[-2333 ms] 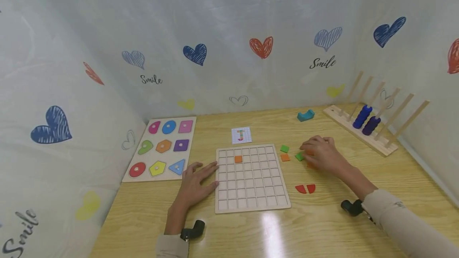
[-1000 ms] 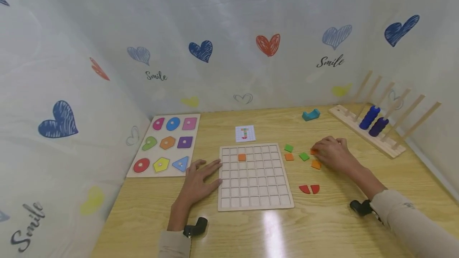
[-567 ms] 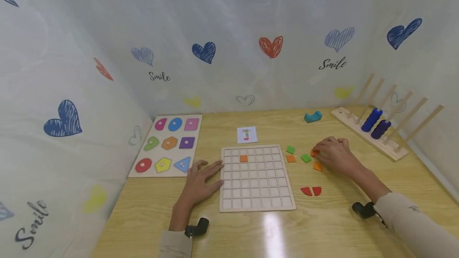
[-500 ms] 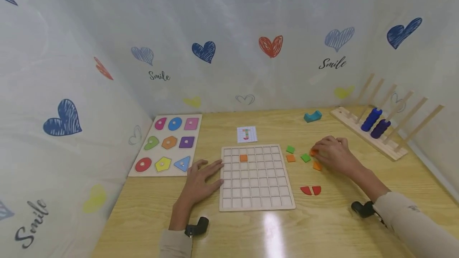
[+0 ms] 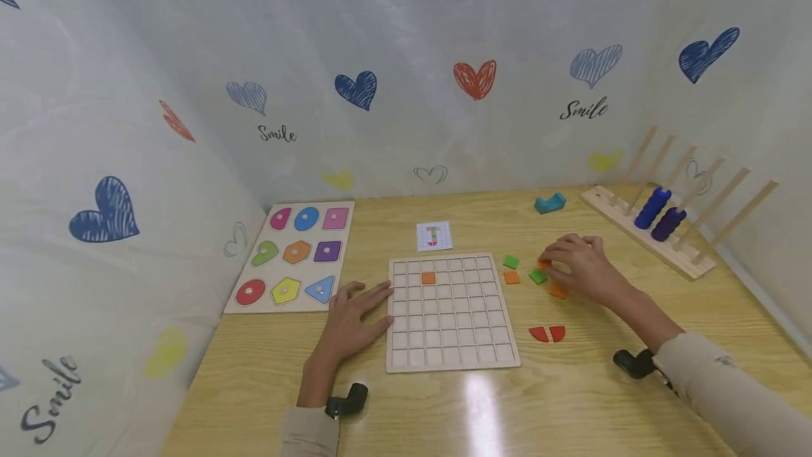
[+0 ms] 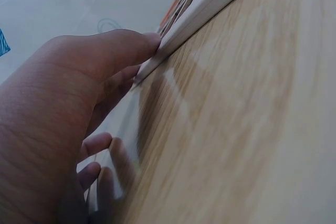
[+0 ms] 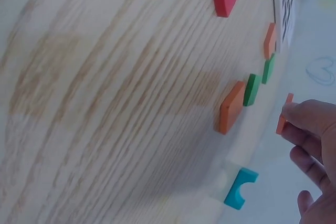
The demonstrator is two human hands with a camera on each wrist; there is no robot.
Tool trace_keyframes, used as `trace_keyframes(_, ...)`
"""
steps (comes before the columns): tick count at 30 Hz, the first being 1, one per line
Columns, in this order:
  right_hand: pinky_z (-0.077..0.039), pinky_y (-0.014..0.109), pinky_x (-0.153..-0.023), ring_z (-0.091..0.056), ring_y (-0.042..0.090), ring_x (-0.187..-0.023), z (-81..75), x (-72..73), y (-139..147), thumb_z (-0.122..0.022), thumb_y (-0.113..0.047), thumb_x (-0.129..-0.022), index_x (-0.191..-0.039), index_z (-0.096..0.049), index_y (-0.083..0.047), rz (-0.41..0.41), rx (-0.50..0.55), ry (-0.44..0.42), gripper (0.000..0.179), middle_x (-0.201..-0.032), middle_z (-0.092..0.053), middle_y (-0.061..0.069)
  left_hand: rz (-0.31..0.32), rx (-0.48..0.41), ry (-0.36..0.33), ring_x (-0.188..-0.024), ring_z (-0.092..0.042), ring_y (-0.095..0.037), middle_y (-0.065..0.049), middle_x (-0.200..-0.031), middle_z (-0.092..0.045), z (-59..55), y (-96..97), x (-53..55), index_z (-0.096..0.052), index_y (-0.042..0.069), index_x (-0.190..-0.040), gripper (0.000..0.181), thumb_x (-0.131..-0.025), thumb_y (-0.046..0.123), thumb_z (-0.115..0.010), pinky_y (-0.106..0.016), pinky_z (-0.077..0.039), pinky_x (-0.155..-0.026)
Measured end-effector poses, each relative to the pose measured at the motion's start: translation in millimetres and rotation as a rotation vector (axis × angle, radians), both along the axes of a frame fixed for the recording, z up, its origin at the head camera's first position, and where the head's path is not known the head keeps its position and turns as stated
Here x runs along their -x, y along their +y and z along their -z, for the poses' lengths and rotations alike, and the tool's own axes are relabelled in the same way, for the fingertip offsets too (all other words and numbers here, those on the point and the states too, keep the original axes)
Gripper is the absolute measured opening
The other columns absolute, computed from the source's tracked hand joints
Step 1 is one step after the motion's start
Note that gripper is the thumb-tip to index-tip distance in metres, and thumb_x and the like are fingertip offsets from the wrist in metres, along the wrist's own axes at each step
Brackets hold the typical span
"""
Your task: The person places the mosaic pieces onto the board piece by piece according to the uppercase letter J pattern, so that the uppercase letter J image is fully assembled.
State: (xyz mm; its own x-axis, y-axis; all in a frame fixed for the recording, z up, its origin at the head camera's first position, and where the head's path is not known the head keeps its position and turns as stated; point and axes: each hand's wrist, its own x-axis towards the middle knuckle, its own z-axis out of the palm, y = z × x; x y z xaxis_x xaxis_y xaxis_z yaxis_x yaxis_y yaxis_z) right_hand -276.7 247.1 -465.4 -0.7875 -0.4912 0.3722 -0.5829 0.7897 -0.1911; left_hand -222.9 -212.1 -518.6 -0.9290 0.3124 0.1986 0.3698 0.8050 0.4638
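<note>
My right hand (image 5: 586, 270) pinches an orange square tile (image 7: 285, 114) between thumb and fingers, raised above the table in the right wrist view. Under and beside it lie a green tile (image 5: 538, 276) and another orange tile (image 5: 558, 291). My left hand (image 5: 355, 323) rests by the left edge of the wooden grid board (image 5: 453, 371), thumb and fingertips at its rim (image 6: 173, 45). One orange tile (image 5: 428, 278) sits in a cell near the board's top. A second green tile (image 5: 510, 261) and an orange tile (image 5: 511, 277) lie right of the board.
Two red quarter-round pieces (image 5: 548, 333) lie nearer me. Behind the board is a card (image 5: 434, 236) with a coloured J on a grid. A shape puzzle (image 5: 288, 259) lies at left. At right are a pegged wooden rack (image 5: 653, 231) and a teal curved piece (image 5: 549, 203).
My right hand has picked up the orange tile from among the loose pieces and shifted slightly left with it. The left hand stays at the board's edge. The head view has swung slightly.
</note>
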Motion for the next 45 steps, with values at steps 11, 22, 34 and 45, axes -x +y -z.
trace_keyframes(11, -0.028, 0.058, -0.083, -0.054, 0.031, -0.105, -4.8, 0.2, -14, -0.084, -0.009, -0.079, -0.1, -0.078, -0.008, -0.003, -0.046, -0.03, 0.021, -0.105, -0.072, 0.007, 0.002, 0.004, 0.008, -0.135, -0.034, -0.026, 0.021, -0.149, -0.047, 6.9, -2.2, 2.4, -0.056, 0.034, -0.144, 0.056, -0.091, 0.05, -0.065, -0.053, -0.024, -0.104)
trace_keyframes(22, -0.028, 0.059, -0.085, -0.055, 0.032, -0.106, -10.8, 2.2, -30, -0.084, -0.007, -0.079, -0.101, -0.077, -0.008, -0.062, -0.03, -0.017, 0.023, -0.105, -0.072, 0.007, 0.001, 0.007, 0.0, -0.136, -0.032, -0.026, 0.021, -0.149, -0.046, 6.8, -2.3, 4.3, -0.056, 0.034, -0.144, 0.056, -0.091, 0.051, -0.065, -0.052, -0.023, -0.105)
trace_keyframes(34, -0.028, 0.056, -0.082, -0.055, 0.03, -0.103, -9.2, 7.3, -46, -0.086, -0.007, -0.077, -0.096, -0.077, -0.009, -0.129, 0.004, 0.03, 0.021, -0.101, -0.072, 0.005, 0.006, -0.006, 0.021, -0.135, -0.034, -0.028, 0.018, -0.148, -0.049, 6.3, -2.2, 2.8, -0.058, 0.032, -0.143, 0.056, -0.091, 0.048, -0.066, -0.055, -0.024, -0.103)
trace_keyframes(45, -0.028, 0.056, -0.086, -0.055, 0.028, -0.104, -8.7, 9.6, -62, -0.085, -0.01, -0.078, -0.1, -0.077, -0.009, -0.146, 0.015, -0.02, 0.023, -0.104, -0.072, 0.005, 0.0, -0.003, 0.02, -0.134, -0.034, -0.027, 0.02, -0.148, -0.048, 7.0, -1.8, 4.0, -0.057, 0.033, -0.143, 0.056, -0.09, 0.05, -0.065, -0.054, -0.025, -0.104)
